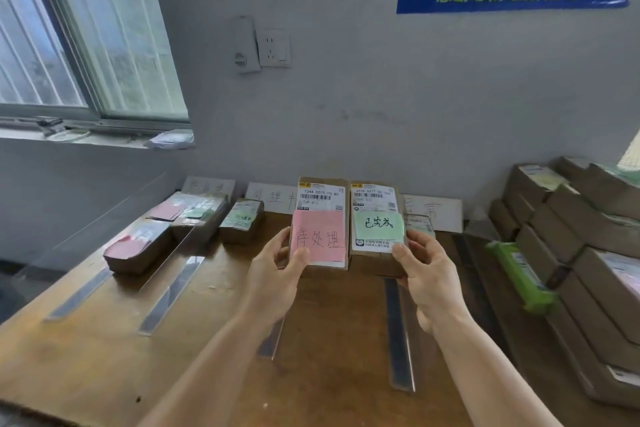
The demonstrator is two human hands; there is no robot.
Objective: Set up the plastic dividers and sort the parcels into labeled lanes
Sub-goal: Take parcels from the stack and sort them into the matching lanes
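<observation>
Left hand grips the pink-tagged parcel, right hand the green-tagged parcel; match each tag to its lane sign first.

Table: worn matt brown wood w/ scuffs; clear glossy plastic dividers stand on it. Parcels center frame are matt brown cardboard, the pink-note parcel and green-note parcel w/ white paper labels & matt paper notes. Wall: matt grey paint.
</observation>
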